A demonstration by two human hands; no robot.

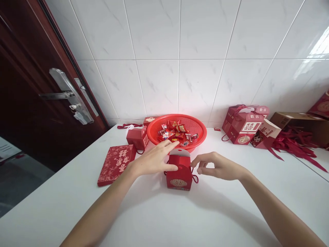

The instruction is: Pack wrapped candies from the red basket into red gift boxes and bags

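A small red gift box [179,176] with a gold round emblem stands upright on the white table [164,219], its handle flap raised and dark red cord loops at both sides. My left hand [156,159] is at the box's upper left, thumb stretched across its front and fingers spread over its left top edge. On the right side, my right hand [218,165] has its curled fingertips close to the box's edge and cord; whether they pinch the cord is too small to tell. Behind the box sits a red plastic basket [202,137] with wrapped candies [177,132].
Left of the basket are a small red box [136,138] and a flat red box [115,164]. At the back right stand red gift boxes [243,127], a cardboard box [295,117] and a heap of red ribbons [295,140]. A tiled wall [159,85] borders the table's back.
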